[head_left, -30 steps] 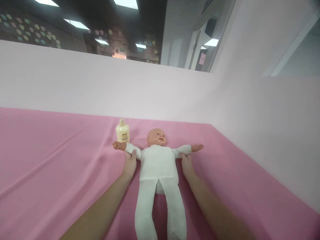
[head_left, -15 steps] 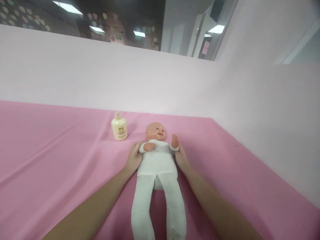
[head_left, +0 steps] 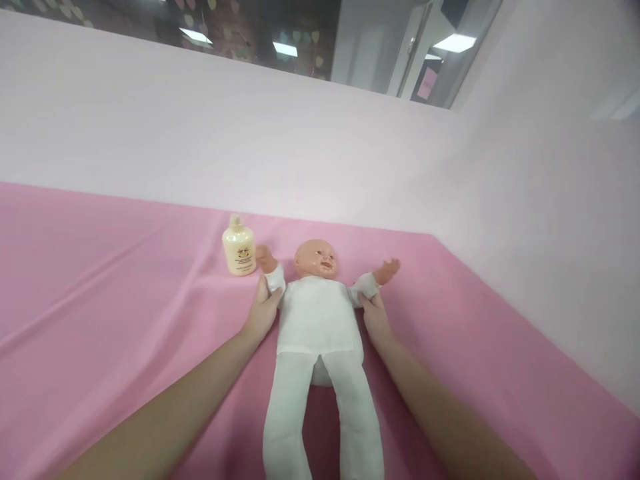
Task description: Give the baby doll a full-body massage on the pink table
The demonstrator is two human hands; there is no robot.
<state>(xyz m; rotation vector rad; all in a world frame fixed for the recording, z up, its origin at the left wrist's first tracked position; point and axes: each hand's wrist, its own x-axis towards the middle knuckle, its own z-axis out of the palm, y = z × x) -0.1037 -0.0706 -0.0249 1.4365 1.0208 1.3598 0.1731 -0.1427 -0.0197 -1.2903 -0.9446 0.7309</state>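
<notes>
A baby doll (head_left: 320, 317) with a white cloth body lies on its back on the pink sheet (head_left: 125, 300), head toward the wall. Its arms are spread out to both sides. My left hand (head_left: 263, 310) is closed around the doll's arm on the left, near the white sleeve. On the other side my right hand (head_left: 376, 319) grips the doll's right-hand-side arm from below, thumb against the sleeve. Some of my fingers are hidden behind the doll's arms. The doll's feet fall outside the bottom of the view.
A cream-coloured lotion bottle (head_left: 240, 250) stands upright just left of the doll's raised hand. Behind the pink surface rises a white wall (head_left: 200, 140), which also runs along the right side. Above it a window (head_left: 280, 33) shows ceiling lights.
The doll's arms have swung outward from its chest to the sides, with my hands moving apart along with them. The view has shifted slightly.
</notes>
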